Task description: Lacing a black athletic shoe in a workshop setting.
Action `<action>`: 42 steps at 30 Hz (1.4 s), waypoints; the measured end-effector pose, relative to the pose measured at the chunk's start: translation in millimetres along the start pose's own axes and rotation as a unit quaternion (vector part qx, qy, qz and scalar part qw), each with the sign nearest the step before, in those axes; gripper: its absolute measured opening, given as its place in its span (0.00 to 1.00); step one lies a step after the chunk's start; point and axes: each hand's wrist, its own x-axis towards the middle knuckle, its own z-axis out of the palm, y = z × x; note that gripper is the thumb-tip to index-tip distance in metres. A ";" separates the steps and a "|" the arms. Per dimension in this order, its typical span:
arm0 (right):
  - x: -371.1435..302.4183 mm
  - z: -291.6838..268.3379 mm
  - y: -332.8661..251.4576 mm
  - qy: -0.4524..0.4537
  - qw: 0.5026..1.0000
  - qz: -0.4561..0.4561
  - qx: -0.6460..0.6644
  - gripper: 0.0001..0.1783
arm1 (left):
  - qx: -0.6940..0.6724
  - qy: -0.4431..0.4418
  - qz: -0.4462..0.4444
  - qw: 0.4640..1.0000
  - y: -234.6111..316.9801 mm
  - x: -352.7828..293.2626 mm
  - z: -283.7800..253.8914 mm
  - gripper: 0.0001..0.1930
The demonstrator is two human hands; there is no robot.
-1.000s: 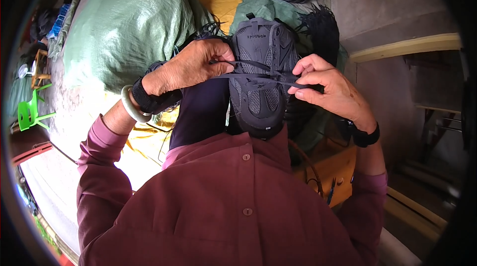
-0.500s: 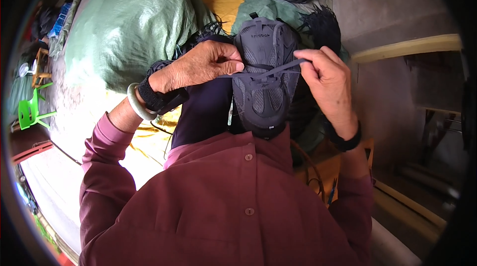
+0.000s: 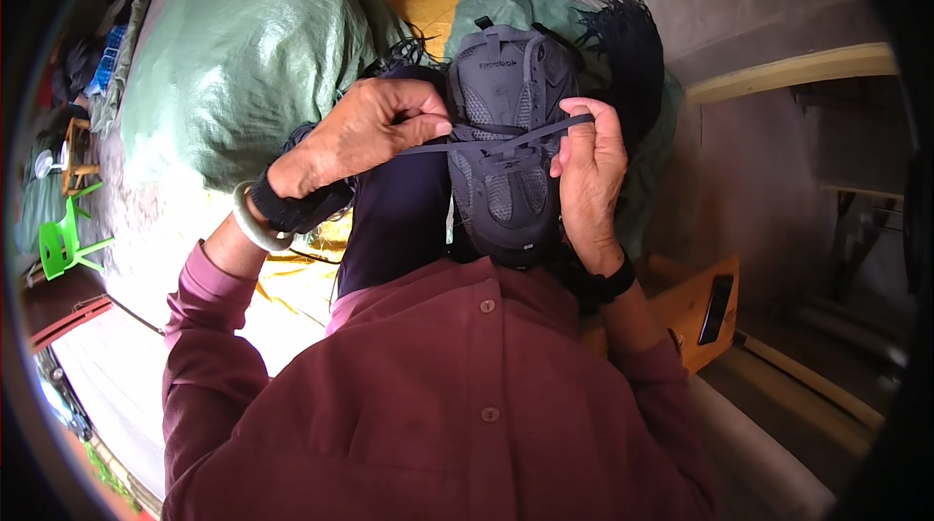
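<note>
A dark grey mesh sneaker [image 3: 503,200] rests over my lap, its toe toward my body and its heel loop pointing away. A flat grey shoelace [image 3: 535,135] runs crosswise over its tongue and crosses itself near the middle. At the shoe's left side, my left hand [image 3: 365,132] pinches the lace between thumb and forefinger, with a loose end trailing below the fingers. On the other side my right hand [image 3: 593,171] is closed on the opposite end of the lace, close against the shoe. Its thumb is partly hidden.
A big pale green sack [image 3: 253,64] bulges at the far left. Bundles of dark laces [image 3: 628,54] lie beyond the shoe on green and yellow sheeting. A wooden box [image 3: 696,356] bearing a black phone [image 3: 715,309] stands at my right. A green chair [image 3: 63,239] is at the left.
My right hand has moved inward to the shoe's side and turned upright. My left hand has shifted slightly left, and the lace lies lower across the shoe. The phone has come into view.
</note>
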 end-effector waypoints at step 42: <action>4.2 -16.3 -18.8 -0.180 0.974 -0.055 -0.127 0.10 | 0.153 0.017 0.035 0.987 -4.6 -6.7 26.5 0.10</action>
